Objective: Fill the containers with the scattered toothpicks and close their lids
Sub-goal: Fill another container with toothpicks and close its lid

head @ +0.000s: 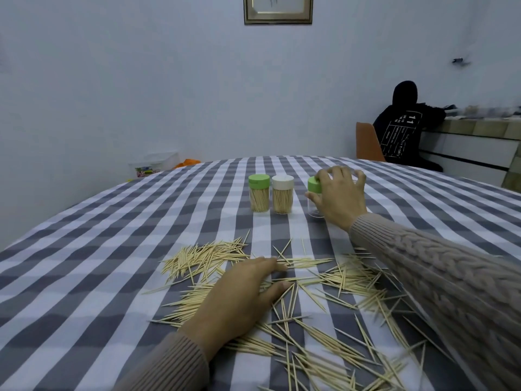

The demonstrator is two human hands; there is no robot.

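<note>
Dim, cool, even light — soft shadows (wide-angle bending, blurred right edge).

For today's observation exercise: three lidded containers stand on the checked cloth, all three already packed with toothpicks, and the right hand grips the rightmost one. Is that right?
Not quite. The head view shows the rightmost container, gripped by the right hand, looking empty. Only the green-lidded container and white-lidded container are packed.

Three containers stand in a row toward the far side of the table (84, 249): two filled ones (259, 194) (282, 194) touching, an empty one (315, 198) to their right. Scattered toothpicks (324, 320) lie before them, nearer the person.
</note>
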